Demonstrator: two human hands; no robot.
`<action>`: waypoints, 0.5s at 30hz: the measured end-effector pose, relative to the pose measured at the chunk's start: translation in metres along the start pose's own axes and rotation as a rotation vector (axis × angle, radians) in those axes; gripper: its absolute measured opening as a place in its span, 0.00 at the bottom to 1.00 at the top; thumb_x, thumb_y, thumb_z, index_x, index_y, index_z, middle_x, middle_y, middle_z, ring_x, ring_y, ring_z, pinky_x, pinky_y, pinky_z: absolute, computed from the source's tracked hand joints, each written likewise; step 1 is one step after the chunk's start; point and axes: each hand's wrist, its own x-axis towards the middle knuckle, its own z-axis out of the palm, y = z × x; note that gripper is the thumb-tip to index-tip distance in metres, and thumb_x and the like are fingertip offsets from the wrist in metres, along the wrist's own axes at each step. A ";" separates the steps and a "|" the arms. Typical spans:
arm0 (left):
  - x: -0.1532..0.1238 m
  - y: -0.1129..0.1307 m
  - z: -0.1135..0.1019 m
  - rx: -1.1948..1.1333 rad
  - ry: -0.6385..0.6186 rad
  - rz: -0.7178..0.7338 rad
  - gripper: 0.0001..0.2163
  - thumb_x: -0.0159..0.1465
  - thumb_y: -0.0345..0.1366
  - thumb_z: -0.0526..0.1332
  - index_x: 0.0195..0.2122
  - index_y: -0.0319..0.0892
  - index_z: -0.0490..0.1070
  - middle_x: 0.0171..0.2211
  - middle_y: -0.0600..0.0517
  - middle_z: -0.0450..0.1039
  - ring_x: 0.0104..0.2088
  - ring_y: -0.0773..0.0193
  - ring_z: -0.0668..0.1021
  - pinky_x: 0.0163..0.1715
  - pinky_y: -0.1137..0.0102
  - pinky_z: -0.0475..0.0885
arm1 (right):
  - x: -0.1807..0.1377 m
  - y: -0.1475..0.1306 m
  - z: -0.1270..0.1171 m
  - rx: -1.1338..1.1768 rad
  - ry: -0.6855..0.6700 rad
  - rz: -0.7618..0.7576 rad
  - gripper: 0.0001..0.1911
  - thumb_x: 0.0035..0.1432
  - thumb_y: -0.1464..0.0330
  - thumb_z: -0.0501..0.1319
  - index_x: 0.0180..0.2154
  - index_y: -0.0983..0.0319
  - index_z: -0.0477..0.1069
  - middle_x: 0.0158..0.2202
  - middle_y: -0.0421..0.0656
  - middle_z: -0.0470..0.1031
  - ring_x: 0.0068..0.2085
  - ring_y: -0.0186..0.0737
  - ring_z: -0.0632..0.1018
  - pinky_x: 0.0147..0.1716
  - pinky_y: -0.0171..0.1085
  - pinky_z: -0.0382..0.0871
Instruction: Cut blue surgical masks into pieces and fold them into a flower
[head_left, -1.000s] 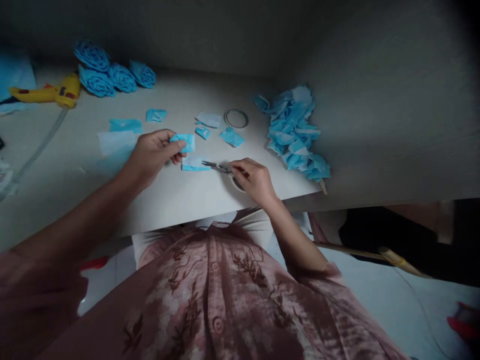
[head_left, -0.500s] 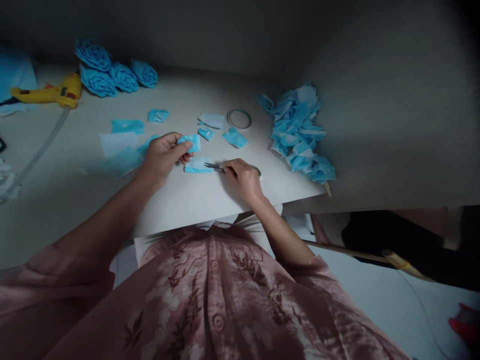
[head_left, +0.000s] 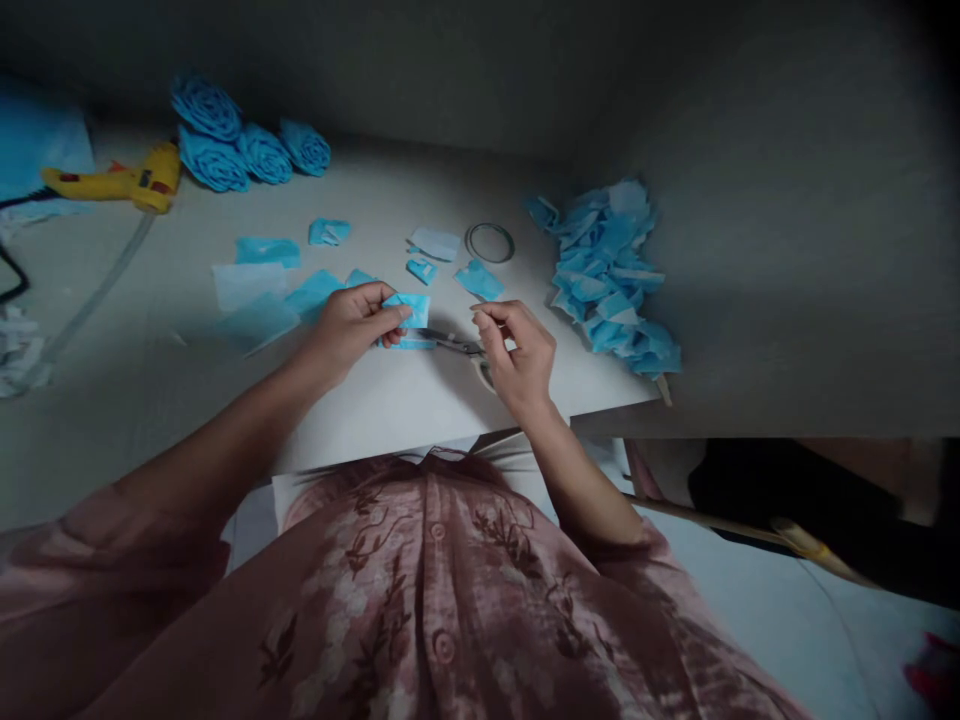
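**L hand pinches blue paper; R hand over scissors**

L hand (head_left: 349, 328) is closed, thumb & fingers pinching a small blue paper piece (head_left: 411, 307) just above the bench (head_left: 390, 400), near its front edge. R hand (head_left: 521, 355) is half-open w/ fingers curled, nothing seen in its grip, just over the scissors (head_left: 450, 345) lying flat on the bench. Cut-paper pile (head_left: 611, 270) sits at the R edge. Paper roses (head_left: 247, 150) & yellow glue gun (head_left: 135, 180) are at the back L corner. Tape ring (head_left: 491, 242) is mid-back.
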 end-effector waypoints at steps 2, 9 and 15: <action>-0.001 0.001 0.001 0.003 -0.011 0.000 0.10 0.55 0.39 0.70 0.26 0.42 0.70 0.21 0.55 0.71 0.22 0.69 0.72 0.25 0.73 0.66 | 0.007 -0.008 0.001 -0.065 0.020 -0.132 0.16 0.74 0.60 0.55 0.41 0.59 0.79 0.37 0.46 0.81 0.39 0.40 0.80 0.41 0.41 0.74; -0.003 0.004 0.002 -0.029 -0.069 -0.009 0.12 0.54 0.40 0.71 0.25 0.43 0.68 0.20 0.56 0.69 0.21 0.70 0.70 0.25 0.72 0.66 | 0.017 -0.013 0.022 -0.214 -0.001 -0.328 0.15 0.75 0.64 0.54 0.42 0.57 0.79 0.35 0.46 0.79 0.40 0.42 0.80 0.42 0.44 0.74; -0.003 0.005 0.003 -0.076 -0.092 -0.020 0.08 0.55 0.34 0.68 0.24 0.42 0.69 0.19 0.56 0.69 0.20 0.71 0.69 0.24 0.73 0.65 | 0.016 -0.010 0.031 -0.252 0.005 -0.402 0.15 0.75 0.66 0.54 0.41 0.57 0.80 0.34 0.44 0.79 0.38 0.40 0.78 0.40 0.41 0.72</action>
